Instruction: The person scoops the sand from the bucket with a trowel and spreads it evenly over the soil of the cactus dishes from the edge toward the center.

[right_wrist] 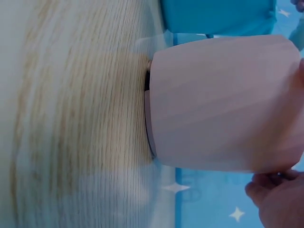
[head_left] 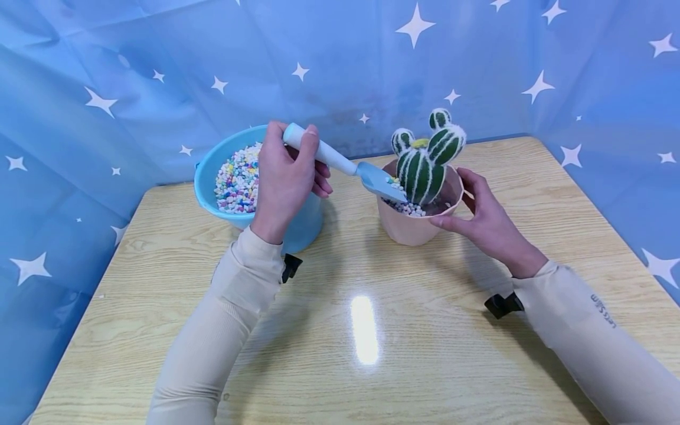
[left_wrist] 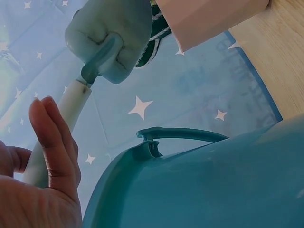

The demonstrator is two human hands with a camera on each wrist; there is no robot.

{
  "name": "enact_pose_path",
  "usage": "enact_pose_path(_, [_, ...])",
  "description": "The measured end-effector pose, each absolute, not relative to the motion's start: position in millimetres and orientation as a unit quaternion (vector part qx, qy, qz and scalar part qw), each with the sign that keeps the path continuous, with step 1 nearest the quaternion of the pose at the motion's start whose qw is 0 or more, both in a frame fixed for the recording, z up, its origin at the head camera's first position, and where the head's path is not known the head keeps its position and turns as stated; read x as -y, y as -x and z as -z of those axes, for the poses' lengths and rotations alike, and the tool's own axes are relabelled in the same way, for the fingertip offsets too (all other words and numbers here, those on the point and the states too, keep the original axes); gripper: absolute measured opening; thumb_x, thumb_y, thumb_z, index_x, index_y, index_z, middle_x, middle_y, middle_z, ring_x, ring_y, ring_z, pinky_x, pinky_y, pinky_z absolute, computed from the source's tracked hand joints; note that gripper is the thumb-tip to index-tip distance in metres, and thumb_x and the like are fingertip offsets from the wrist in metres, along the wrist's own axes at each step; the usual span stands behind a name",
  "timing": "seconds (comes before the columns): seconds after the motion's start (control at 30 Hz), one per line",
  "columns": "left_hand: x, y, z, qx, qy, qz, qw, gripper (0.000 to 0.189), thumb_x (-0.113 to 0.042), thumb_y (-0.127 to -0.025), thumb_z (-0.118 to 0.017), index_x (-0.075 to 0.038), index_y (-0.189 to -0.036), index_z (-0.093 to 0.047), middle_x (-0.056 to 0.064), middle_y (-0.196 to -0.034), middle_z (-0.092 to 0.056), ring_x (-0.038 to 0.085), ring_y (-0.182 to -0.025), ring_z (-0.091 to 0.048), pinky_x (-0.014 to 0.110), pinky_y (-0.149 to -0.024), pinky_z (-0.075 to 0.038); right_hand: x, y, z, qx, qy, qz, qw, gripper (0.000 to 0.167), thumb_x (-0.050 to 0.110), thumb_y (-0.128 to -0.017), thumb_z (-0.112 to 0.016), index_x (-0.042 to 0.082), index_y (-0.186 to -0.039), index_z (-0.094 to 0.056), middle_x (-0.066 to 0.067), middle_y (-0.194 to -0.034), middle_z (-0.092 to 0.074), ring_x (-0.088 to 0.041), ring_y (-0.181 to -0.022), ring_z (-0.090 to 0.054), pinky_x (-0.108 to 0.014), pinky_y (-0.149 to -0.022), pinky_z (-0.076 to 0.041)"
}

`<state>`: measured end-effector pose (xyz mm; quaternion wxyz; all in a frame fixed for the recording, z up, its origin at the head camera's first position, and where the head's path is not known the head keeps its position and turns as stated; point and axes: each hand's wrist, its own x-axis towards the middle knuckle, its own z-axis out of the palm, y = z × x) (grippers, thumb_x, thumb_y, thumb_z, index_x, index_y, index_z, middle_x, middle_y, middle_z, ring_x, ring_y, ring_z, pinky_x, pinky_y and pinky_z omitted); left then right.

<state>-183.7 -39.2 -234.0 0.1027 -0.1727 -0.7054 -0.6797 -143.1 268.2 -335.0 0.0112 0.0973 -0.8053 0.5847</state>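
My left hand (head_left: pixel 289 171) grips the pale handle of a light blue toy shovel (head_left: pixel 337 159). The shovel's blade, bearing a few coloured pebbles, tilts down over the left rim of a pink flowerpot (head_left: pixel 408 230). Inside the pot stands a green toy cactus (head_left: pixel 422 174) with white fuzzy ribs, and greyish-white pebbles lie at its front left base. With fingers and thumb spread along the rim, my right hand (head_left: pixel 489 218) holds the pot's right side. In the left wrist view the underside of the shovel blade (left_wrist: pixel 111 42) faces the camera.
A light blue bucket (head_left: pixel 207 203) of multicoloured pebbles (head_left: pixel 236 180) stands left of the pot, partly behind my left hand. Its handle (left_wrist: pixel 190 134) shows in the left wrist view. Behind the wooden table (head_left: pixel 414 354) hangs a blue curtain (head_left: pixel 340 71) with white stars.
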Motion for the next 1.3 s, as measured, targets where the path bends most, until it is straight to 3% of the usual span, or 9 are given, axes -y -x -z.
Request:
enact_pose_path(0.27, [38.4, 183.2, 234.0, 0.708, 0.186, 0.672, 0.111, 0.025, -0.027, -0.103, -0.053, -0.006, -0.1, -0.041, 0.022, -0.065, -0.061, 0.031, -0.043, -0.058, 0.042, -0.041, -0.055, -269.2, 142.6, 334.9, 0.802, -0.114, -0.586, 0.014, 0.089, 0.003, -0.087, -0.074, 0.011, -0.155, -0.017, -0.009, -0.155, -0.024, -0.023, -0.144, -0.02, -0.033, -0.12, -0.017])
enact_pose_path(0.5, [36.6, 183.6, 233.8, 0.709, 0.189, 0.67, 0.112, 0.025, -0.028, -0.102, -0.054, -0.007, -0.099, -0.041, 0.022, -0.065, -0.061, 0.032, -0.042, -0.057, 0.042, -0.039, -0.054, -268.8, 142.2, 336.1, 0.805, -0.101, -0.585, 0.012, 0.091, 0.006, -0.086, -0.076, 0.009, -0.154, -0.016, -0.01, -0.153, -0.022, -0.026, -0.141, -0.02, -0.047, -0.12, -0.014])
enact_pose_path(0.83, [34.1, 182.9, 233.2, 0.708, 0.202, 0.666, 0.121, 0.026, -0.028, -0.101, -0.057, -0.007, -0.097, -0.042, 0.021, -0.064, -0.059, 0.032, -0.04, -0.054, 0.04, -0.038, -0.052, -269.6, 143.2, 337.3, 0.804, -0.106, -0.585, 0.001, 0.093, 0.005, -0.087, -0.075, 0.014, -0.156, -0.013, -0.008, -0.155, -0.022, -0.022, -0.143, -0.019, -0.037, -0.12, -0.016])
enact_pose_path(1.3, [28.3, 179.6, 230.9, 0.686, 0.253, 0.672, 0.117, 0.025, -0.02, -0.099, -0.062, -0.007, -0.097, -0.041, 0.019, -0.062, -0.058, 0.03, -0.039, -0.052, 0.038, -0.035, -0.049, -267.0, 141.9, 337.6, 0.816, -0.093, -0.57, -0.001, 0.101, 0.009, -0.084, -0.079, 0.011, -0.156, -0.007, -0.009, -0.155, -0.009, -0.025, -0.145, -0.008, -0.048, -0.12, -0.01])
